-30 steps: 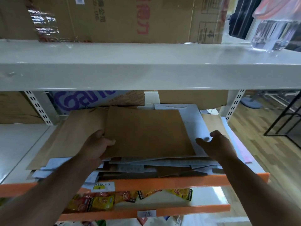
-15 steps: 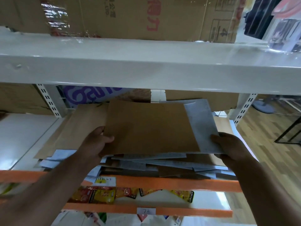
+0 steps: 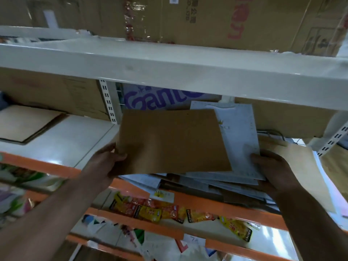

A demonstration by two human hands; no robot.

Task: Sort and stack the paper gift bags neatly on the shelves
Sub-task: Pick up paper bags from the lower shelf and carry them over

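Note:
A flat brown paper bag (image 3: 171,142) lies on top of a white paper bag (image 3: 241,136), both lifted off an untidy pile of white and brown bags (image 3: 207,183) on the orange-edged shelf (image 3: 197,199). My left hand (image 3: 105,162) grips the brown bag's left edge, thumb on top. My right hand (image 3: 273,170) grips the white bag's lower right corner. Another brown bag (image 3: 301,166) lies flat to the right of the pile. A flat brown bag (image 3: 26,123) lies on the left shelf bay.
A white shelf beam (image 3: 169,72) runs just above, carrying cardboard boxes (image 3: 207,17). A slotted upright (image 3: 108,102) divides the bays. A purple-lettered box (image 3: 160,97) stands behind the pile. Yellow and red snack packets (image 3: 156,210) lie on the lower shelf.
The view has swung left. Both hands have lifted the brown and white bags together off the pile; my right hand, free a second ago, now grips the white bag's corner.

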